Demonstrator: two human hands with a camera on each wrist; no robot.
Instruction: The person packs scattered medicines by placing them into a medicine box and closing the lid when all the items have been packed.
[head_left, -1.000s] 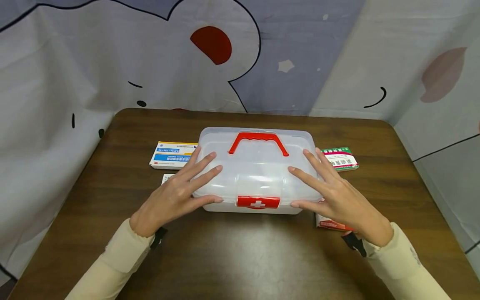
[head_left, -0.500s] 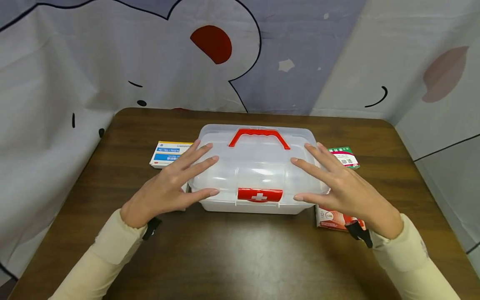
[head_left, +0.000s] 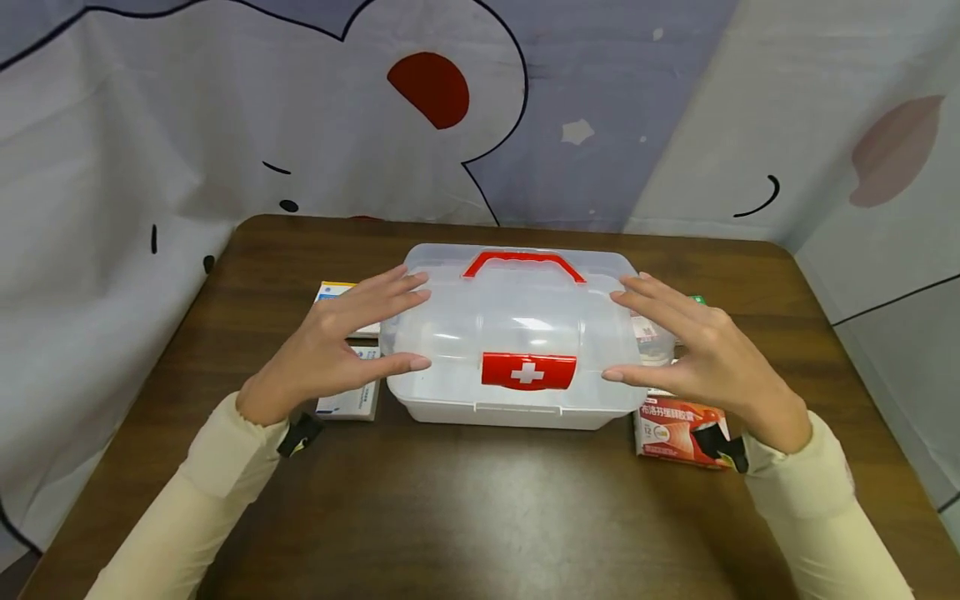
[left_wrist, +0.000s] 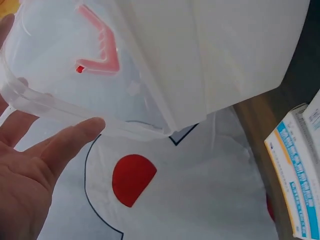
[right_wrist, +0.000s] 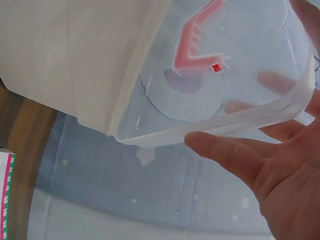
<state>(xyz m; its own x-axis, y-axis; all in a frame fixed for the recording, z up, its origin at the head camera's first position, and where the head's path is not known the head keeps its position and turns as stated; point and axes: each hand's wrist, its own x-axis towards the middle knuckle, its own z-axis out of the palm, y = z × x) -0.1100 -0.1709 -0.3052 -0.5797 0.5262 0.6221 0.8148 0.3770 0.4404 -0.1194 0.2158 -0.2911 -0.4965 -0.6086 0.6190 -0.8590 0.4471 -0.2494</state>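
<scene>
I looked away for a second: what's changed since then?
The lid has tilted up, its front edge and latch rising from the base. The left hand and right hand, holding the lid's sides, rose with it. The base and red box stayed put.

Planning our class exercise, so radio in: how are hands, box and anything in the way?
Left hand and right hand gripping lid. Lid tilted up from box. White carton left, red carton right; neither on lid.
</scene>
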